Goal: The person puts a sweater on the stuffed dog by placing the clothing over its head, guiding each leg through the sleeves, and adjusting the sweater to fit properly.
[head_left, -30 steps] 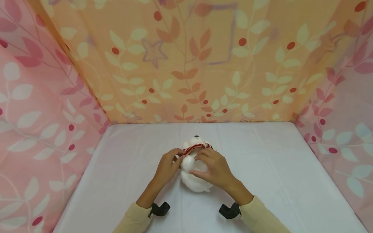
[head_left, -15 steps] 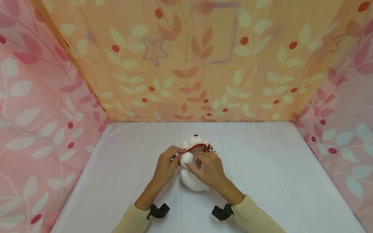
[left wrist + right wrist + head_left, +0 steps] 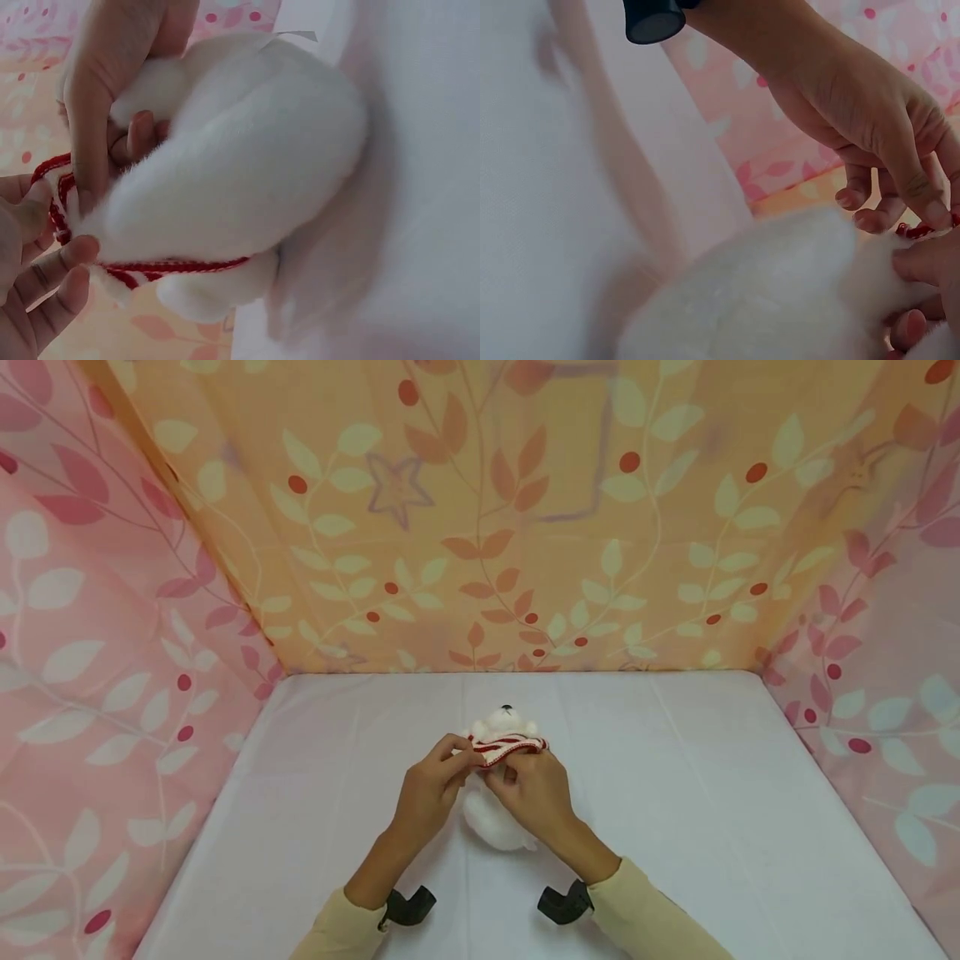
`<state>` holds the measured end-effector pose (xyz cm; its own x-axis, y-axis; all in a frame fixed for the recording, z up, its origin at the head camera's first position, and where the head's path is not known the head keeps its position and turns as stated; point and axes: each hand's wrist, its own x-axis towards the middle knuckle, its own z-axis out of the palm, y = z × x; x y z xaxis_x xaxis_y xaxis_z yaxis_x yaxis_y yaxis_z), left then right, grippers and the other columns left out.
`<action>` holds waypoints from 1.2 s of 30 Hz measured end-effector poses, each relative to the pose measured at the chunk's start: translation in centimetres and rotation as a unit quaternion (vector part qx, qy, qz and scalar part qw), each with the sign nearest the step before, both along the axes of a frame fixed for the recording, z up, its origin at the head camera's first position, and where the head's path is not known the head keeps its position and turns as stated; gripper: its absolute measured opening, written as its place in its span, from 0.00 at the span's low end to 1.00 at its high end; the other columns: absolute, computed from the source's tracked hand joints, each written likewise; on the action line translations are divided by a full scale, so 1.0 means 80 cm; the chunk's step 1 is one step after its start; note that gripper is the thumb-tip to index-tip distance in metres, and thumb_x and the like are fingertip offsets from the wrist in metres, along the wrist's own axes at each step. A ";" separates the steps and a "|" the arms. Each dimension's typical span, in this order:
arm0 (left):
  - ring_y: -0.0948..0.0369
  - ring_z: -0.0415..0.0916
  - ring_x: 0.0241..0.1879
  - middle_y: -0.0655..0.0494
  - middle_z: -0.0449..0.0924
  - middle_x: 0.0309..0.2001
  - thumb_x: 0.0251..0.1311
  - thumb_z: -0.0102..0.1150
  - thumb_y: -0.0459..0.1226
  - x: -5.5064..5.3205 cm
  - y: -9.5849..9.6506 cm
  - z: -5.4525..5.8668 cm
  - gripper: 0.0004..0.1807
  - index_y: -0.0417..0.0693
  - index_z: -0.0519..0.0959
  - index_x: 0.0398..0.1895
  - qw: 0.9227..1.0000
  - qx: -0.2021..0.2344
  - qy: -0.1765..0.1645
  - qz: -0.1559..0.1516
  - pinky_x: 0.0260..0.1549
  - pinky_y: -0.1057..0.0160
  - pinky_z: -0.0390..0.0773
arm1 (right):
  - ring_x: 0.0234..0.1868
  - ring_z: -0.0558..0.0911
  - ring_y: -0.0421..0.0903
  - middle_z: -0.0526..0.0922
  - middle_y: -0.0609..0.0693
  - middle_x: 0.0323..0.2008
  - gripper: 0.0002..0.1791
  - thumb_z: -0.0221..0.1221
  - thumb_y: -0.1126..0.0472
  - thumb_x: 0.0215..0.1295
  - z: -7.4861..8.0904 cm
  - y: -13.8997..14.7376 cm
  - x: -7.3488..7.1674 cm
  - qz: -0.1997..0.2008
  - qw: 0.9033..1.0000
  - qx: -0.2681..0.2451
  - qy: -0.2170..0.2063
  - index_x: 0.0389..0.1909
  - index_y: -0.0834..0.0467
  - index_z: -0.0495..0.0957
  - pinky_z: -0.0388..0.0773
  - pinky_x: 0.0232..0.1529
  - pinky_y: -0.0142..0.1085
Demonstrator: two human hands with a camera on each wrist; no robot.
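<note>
A white plush bear [image 3: 495,820] lies on the table, its dark-nosed head pointing away from me. Across its upper body sits a red-and-white striped knitted piece [image 3: 510,747]; whether it is a scarf or a garment cannot be told. My left hand [image 3: 431,785] pinches the left edge of the knit between thumb and fingers. From the right, my right hand [image 3: 543,792] holds the bear just under the knit, fingertips partly hidden. In the left wrist view, my right hand's fingers [image 3: 141,133] curl beside a rounded white limb, and the red-trimmed knit [image 3: 180,265] runs round the body.
A white cloth covers the table [image 3: 675,793]. Patterned fabric walls stand at the back [image 3: 480,527], the left [image 3: 150,693] and the right [image 3: 885,693]. A black device [image 3: 411,906] sits at my left wrist, another black device [image 3: 565,903] at my right.
My right hand has moved left and closed in on the bear's rounded limb, which is now hidden. The knit has come down toward me, showing its stripes, and my left hand still pinches it.
</note>
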<state>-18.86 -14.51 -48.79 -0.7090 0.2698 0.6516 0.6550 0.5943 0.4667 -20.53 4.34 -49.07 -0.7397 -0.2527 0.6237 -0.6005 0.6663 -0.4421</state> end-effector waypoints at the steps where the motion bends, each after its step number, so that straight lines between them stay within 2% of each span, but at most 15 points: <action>1: 0.69 0.72 0.25 0.63 0.77 0.45 0.57 0.70 0.27 0.001 0.001 0.000 0.14 0.57 0.85 0.41 1.000 -0.005 0.004 -0.001 0.24 0.73 0.74 | 0.18 0.67 0.39 0.68 0.39 0.12 0.19 0.74 0.58 0.51 0.000 0.000 0.000 -0.004 1.000 0.002 -0.001 0.12 0.51 0.73 0.62 0.20 0.32; 6: 0.67 0.71 0.25 0.62 0.77 0.44 0.58 0.71 0.30 0.008 0.008 -0.005 0.12 0.57 0.86 0.41 0.999 -0.019 0.018 -0.021 0.24 0.74 0.72 | 0.17 0.69 0.43 0.69 0.42 0.10 0.18 0.73 0.63 0.45 -0.003 -0.001 -0.002 -0.038 0.999 0.003 -0.003 0.10 0.52 0.73 0.64 0.18 0.36; 9: 0.67 0.75 0.29 0.62 0.77 0.44 0.60 0.69 0.32 0.009 0.010 -0.009 0.10 0.56 0.86 0.42 0.999 -0.013 0.009 -0.031 0.28 0.74 0.75 | 0.17 0.71 0.44 0.71 0.43 0.10 0.16 0.74 0.65 0.42 -0.006 -0.002 -0.004 -0.058 0.998 0.000 -0.005 0.10 0.52 0.75 0.65 0.17 0.37; 11: 0.66 0.78 0.33 0.62 0.77 0.43 0.61 0.69 0.32 0.009 0.011 -0.012 0.10 0.55 0.86 0.42 1.000 -0.003 0.000 -0.028 0.32 0.72 0.78 | 0.17 0.71 0.44 0.72 0.43 0.11 0.15 0.73 0.65 0.45 -0.005 -0.001 -0.006 -0.052 0.999 0.002 -0.011 0.11 0.53 0.77 0.65 0.17 0.36; 16: 0.66 0.80 0.39 0.62 0.78 0.44 0.60 0.69 0.30 0.007 0.009 -0.014 0.11 0.53 0.84 0.42 1.000 0.017 -0.009 -0.009 0.33 0.69 0.79 | 0.20 0.71 0.38 0.78 0.41 0.16 0.09 0.73 0.63 0.56 0.014 0.013 -0.001 0.004 0.999 0.025 -0.036 0.20 0.52 0.85 0.68 0.22 0.32; 19: 0.66 0.80 0.39 0.61 0.78 0.44 0.60 0.69 0.31 0.005 0.008 -0.013 0.10 0.52 0.84 0.43 1.000 0.015 -0.008 -0.012 0.33 0.70 0.79 | 0.25 0.76 0.39 0.83 0.42 0.23 0.07 0.77 0.61 0.53 0.031 0.030 0.000 0.033 0.999 0.022 -0.026 0.28 0.53 0.87 0.73 0.25 0.32; 21: 0.66 0.80 0.40 0.61 0.78 0.44 0.60 0.69 0.31 0.004 0.006 -0.012 0.10 0.52 0.84 0.43 1.000 0.013 -0.006 -0.014 0.34 0.69 0.80 | 0.32 0.79 0.41 0.85 0.44 0.33 0.15 0.79 0.59 0.49 0.041 0.040 -0.005 0.052 0.998 0.024 -0.013 0.37 0.55 0.87 0.76 0.30 0.35; 23: 0.66 0.80 0.41 0.62 0.78 0.44 0.60 0.69 0.31 0.003 0.005 -0.010 0.10 0.52 0.84 0.44 1.000 0.013 -0.009 -0.013 0.35 0.69 0.80 | 0.42 0.81 0.45 0.85 0.47 0.42 0.24 0.80 0.56 0.48 0.048 0.048 -0.013 0.074 0.996 0.047 -0.007 0.46 0.56 0.85 0.79 0.39 0.39; 25: 0.66 0.81 0.41 0.62 0.78 0.44 0.61 0.69 0.31 0.002 0.004 -0.009 0.10 0.52 0.84 0.44 1.000 0.014 -0.010 -0.011 0.36 0.68 0.81 | 0.51 0.80 0.48 0.83 0.48 0.50 0.30 0.80 0.53 0.49 0.051 0.052 -0.022 0.104 0.991 0.081 -0.011 0.54 0.55 0.82 0.79 0.48 0.45; 27: 0.66 0.81 0.42 0.62 0.78 0.44 0.61 0.68 0.31 0.002 0.003 -0.009 0.10 0.52 0.84 0.44 1.000 0.014 -0.013 -0.008 0.37 0.67 0.81 | 0.57 0.79 0.49 0.82 0.48 0.54 0.33 0.79 0.51 0.50 0.050 0.050 -0.031 0.133 0.984 0.118 -0.024 0.58 0.55 0.81 0.77 0.55 0.48; 30: 0.65 0.80 0.42 0.62 0.78 0.44 0.62 0.68 0.31 0.002 0.004 -0.010 0.09 0.53 0.84 0.43 1.000 0.016 -0.017 -0.009 0.37 0.67 0.81 | 0.53 0.82 0.48 0.85 0.49 0.50 0.27 0.76 0.53 0.55 0.043 0.044 -0.040 0.162 0.976 0.143 -0.040 0.55 0.57 0.84 0.77 0.56 0.49; 34: 0.65 0.79 0.41 0.62 0.77 0.43 0.62 0.67 0.31 0.003 0.008 -0.013 0.09 0.53 0.84 0.42 1.000 0.020 -0.021 -0.011 0.38 0.69 0.81 | 0.42 0.85 0.45 0.88 0.49 0.42 0.18 0.74 0.62 0.57 0.035 0.035 -0.044 0.160 0.979 0.121 -0.049 0.49 0.59 0.86 0.80 0.49 0.45; 36: 0.65 0.78 0.40 0.62 0.77 0.43 0.62 0.68 0.32 0.003 0.009 -0.014 0.09 0.54 0.85 0.42 1.000 0.018 -0.018 -0.008 0.37 0.70 0.80 | 0.34 0.83 0.41 0.87 0.46 0.36 0.14 0.73 0.65 0.56 0.033 0.031 -0.044 0.154 0.981 0.104 -0.060 0.45 0.58 0.86 0.80 0.42 0.41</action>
<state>-18.63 -13.80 -49.94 -0.7274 0.2586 0.6356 0.6472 0.5663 0.5103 -24.04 6.85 -46.45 -0.6734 -0.5877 0.4485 -0.7392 0.5445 -0.3963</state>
